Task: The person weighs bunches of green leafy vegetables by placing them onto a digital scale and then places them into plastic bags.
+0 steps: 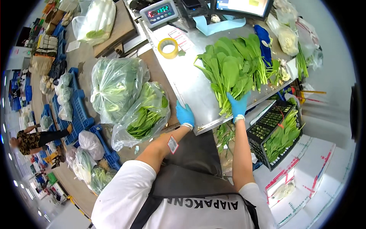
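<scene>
A pile of leafy greens with long pale stems (228,64) lies on a stainless steel tabletop (194,94). My right hand (238,106), in a blue glove, touches the pile at its near side by the stems. Its thumb and a finger are spread with leaf between them; whether it grips is not clear. My left hand (185,116), gloved in blue too, is at the table's left edge near the front corner, thumb apart and nothing held. A sticker with a printed code (172,144) clings to my left forearm. Left of that hand sits a clear plastic bag of greens (145,120).
Behind that bag stands a larger bag of vegetables (117,86). Yellow tape (167,48), a scale display (159,12) and a blue cloth (262,43) are on the table. At right, a black crate (274,134) holds greens. A person (31,141) stands far left near blue pallets (75,111).
</scene>
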Tool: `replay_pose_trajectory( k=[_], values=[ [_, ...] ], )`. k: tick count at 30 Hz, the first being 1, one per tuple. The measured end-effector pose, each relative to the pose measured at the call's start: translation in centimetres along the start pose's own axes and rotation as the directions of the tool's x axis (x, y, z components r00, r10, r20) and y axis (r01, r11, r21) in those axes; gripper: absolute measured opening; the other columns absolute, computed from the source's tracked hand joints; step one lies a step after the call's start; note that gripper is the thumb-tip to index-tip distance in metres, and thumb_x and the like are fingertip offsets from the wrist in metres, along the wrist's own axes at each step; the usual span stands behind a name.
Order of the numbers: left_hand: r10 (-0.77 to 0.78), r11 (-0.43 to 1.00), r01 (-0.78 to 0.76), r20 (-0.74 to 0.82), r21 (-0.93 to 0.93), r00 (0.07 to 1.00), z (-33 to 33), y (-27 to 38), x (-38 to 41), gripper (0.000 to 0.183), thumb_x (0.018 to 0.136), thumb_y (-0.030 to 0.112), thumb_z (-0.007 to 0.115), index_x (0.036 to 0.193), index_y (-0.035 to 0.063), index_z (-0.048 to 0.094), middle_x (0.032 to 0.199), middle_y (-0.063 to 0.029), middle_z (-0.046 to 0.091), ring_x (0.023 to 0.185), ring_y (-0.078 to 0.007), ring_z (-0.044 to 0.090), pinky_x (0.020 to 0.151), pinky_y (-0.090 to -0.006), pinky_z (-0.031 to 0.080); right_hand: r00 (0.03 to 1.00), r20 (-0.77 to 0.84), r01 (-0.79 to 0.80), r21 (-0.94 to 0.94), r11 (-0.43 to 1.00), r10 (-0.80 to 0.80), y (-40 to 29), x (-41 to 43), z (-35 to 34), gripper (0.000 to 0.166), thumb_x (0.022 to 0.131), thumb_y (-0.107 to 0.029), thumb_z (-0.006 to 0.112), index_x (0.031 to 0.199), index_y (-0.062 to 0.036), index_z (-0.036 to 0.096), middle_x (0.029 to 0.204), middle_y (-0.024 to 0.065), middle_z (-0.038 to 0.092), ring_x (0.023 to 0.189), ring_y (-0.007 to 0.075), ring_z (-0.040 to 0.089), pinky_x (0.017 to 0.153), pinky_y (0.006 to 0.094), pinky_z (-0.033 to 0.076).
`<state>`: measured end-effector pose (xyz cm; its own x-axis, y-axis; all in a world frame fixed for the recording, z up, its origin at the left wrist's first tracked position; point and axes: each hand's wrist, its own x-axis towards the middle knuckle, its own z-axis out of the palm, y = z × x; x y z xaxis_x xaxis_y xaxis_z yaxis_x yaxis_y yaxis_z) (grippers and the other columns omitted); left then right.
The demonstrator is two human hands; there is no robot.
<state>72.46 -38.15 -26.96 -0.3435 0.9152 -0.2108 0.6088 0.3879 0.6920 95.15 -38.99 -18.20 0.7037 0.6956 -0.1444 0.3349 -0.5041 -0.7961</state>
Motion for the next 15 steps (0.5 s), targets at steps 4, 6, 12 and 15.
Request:
replay_pose_trajectory(
  k=[4, 6, 12, 15],
  values=[
    [0.072, 0.997, -0.072, -0.012, 0.03, 0.997, -0.6, -1.3, 0.3, 0.058, 0.09, 0.024, 0.054, 0.136, -0.0056, 0.033, 0.119, -0.0318, 0.053, 0.101, -0.0455, 0.057, 0.087, -0.0487, 0.046, 0.975, 0.015, 0.213, -0.34, 0.916, -0.221, -2.9, 0.9, 3.3, 0.115, 0.067, -0.031, 0.081, 0.148, 0.0033, 0.008, 0.128, 0.0273, 0.046, 0.11, 0.0373, 0.052, 0.092, 0.041, 0.043],
    [0.086, 0.994, -0.087, 0.008, 0.063, 0.996, -1.2, -1.0, 0.4, 0.061, 0.09, 0.026, 0.054, 0.137, -0.0055, 0.032, 0.12, -0.0321, 0.052, 0.102, -0.0454, 0.057, 0.088, -0.0485, 0.046, 0.951, 0.039, 0.288, -0.476, 0.831, -0.307, -3.7, 0.3, 4.3, 0.114, 0.066, -0.029, 0.081, 0.149, 0.0009, 0.009, 0.119, 0.0251, 0.053, 0.1, 0.0376, 0.058, 0.085, 0.0425, 0.048],
    [-0.07, 0.998, 0.064, 0.407, 0.027, 0.911, -3.5, -0.4, 1.2, 0.072, 0.088, 0.03, 0.057, 0.143, -0.0014, 0.023, 0.13, -0.032, 0.047, 0.112, -0.0444, 0.054, 0.096, -0.0457, 0.043, 0.861, 0.336, 0.508, -0.552, 0.661, -0.381, -4.3, 0.7, 3.7, 0.105, 0.071, -0.019, 0.076, 0.151, -0.0025, 0.01, 0.128, 0.0219, 0.047, 0.092, 0.0341, 0.057, 0.075, 0.0423, 0.049],
    [-0.076, 0.997, 0.07, 0.439, 0.031, 0.895, -3.4, -3.0, 1.8, 0.073, 0.087, 0.03, 0.059, 0.142, -0.0019, 0.024, 0.13, -0.0304, 0.048, 0.114, -0.0415, 0.054, 0.097, -0.0445, 0.042, 0.921, 0.269, 0.369, -0.357, 0.858, -0.284, -3.3, 3.6, 2.2, 0.114, 0.067, -0.018, 0.079, 0.151, -0.0054, 0.002, 0.137, 0.0236, 0.04, 0.11, 0.0402, 0.05, 0.091, 0.043, 0.045]
  ],
)
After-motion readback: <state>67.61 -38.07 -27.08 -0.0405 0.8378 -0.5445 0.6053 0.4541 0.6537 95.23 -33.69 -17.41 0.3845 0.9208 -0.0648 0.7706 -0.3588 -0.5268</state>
